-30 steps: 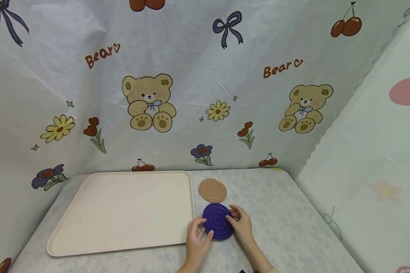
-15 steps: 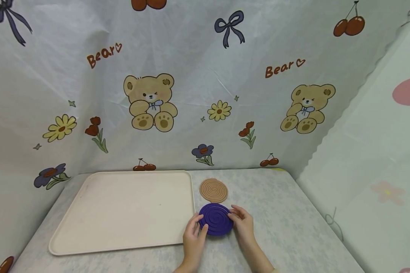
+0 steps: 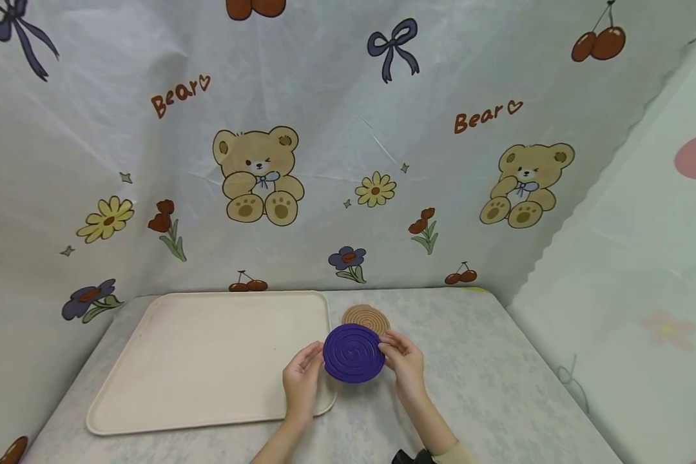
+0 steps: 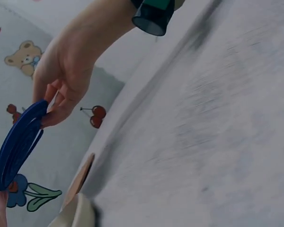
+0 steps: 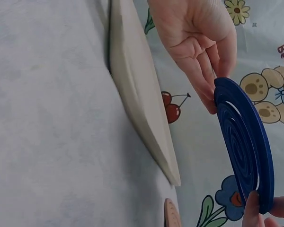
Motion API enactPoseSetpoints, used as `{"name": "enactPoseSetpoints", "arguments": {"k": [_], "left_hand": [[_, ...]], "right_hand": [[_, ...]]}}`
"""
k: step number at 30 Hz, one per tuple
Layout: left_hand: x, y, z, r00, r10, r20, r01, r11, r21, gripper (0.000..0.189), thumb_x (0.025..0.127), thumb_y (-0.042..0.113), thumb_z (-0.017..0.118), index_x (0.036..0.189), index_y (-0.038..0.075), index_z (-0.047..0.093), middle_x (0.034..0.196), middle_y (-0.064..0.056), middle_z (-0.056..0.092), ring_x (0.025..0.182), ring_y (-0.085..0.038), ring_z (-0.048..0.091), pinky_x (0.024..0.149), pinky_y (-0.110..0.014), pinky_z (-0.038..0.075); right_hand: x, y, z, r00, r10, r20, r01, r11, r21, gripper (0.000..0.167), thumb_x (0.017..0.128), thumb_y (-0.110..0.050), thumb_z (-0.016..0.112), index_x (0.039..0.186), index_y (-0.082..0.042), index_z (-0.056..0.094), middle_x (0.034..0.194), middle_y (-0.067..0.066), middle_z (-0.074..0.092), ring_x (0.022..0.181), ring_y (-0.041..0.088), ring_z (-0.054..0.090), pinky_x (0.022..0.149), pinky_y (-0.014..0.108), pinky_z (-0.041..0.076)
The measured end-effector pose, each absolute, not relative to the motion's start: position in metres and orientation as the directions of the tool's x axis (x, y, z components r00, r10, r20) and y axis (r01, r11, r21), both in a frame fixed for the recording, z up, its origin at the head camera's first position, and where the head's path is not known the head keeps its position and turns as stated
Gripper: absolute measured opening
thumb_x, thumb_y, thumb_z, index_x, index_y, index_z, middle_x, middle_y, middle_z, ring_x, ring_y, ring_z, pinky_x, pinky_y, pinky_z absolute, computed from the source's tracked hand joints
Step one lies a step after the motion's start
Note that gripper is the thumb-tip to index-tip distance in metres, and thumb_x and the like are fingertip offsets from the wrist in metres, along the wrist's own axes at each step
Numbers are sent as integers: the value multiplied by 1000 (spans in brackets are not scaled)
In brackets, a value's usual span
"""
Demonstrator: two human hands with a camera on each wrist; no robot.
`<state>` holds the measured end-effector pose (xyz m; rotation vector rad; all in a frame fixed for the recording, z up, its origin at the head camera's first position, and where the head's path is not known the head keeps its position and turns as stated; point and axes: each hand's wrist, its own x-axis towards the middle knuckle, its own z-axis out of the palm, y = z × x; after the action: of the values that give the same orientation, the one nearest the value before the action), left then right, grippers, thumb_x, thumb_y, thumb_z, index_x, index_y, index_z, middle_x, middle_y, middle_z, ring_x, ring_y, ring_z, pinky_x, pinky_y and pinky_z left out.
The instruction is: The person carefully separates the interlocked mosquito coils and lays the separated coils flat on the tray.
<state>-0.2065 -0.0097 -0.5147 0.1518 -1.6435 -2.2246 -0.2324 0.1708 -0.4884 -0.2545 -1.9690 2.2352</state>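
Note:
A purple disc with spiral coils (image 3: 354, 353) is held up between both hands, overlapping the tray's right edge and the tan disc in the head view. My left hand (image 3: 301, 380) pinches its left rim; my right hand (image 3: 406, 367) pinches the opposite rim. In the left wrist view the disc (image 4: 19, 144) is seen edge-on, raised above the table, with some coils parting from the rest. The right wrist view shows the same raised disc (image 5: 241, 146), the left fingers at its upper rim and the right fingertips (image 5: 252, 208) at its lower rim.
A large cream tray (image 3: 209, 361) lies on the left of the grey-white table (image 3: 475, 386). Behind the purple disc, a tan spiral disc (image 3: 362, 313) lies flat, partly covered in this view. A printed bear curtain (image 3: 325, 96) hangs along the back.
The purple disc has been raised and moved left and away, its face tipping up toward the head camera. Both hands moved with it; the left one now overlaps the tray's right part.

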Motion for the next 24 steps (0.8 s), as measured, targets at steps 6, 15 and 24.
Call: {"name": "enactPoseSetpoints", "arguments": {"k": [6,15,24], "left_hand": [[-217,-36,-497,-951,-280,129,204,-258,945,33,87,0,63,117,-13,58,116,-31,63,94,-4,68,83,-17,56],[-230,-65,-469,-943,-304,136,204,-205,957,25,86,-1,65,109,-11,63,109,-28,66,84,-2,69,78,-17,58],[-230,-95,-442,-941,-326,88,152,-178,972,24,85,-3,65,107,-11,61,90,-2,69,78,-2,67,74,-19,59]], "right_hand": [[-247,156,-471,-975,221,-29,-19,-212,-977,43,85,3,65,125,9,53,84,-9,69,76,2,65,62,15,56],[-261,128,-447,-980,199,2,-68,-325,-943,41,84,10,62,123,15,52,78,-6,69,67,3,66,55,13,54],[-262,98,-429,-986,166,-23,-45,-393,-918,19,81,11,64,95,-1,67,75,-2,67,62,4,65,54,15,56]]}}
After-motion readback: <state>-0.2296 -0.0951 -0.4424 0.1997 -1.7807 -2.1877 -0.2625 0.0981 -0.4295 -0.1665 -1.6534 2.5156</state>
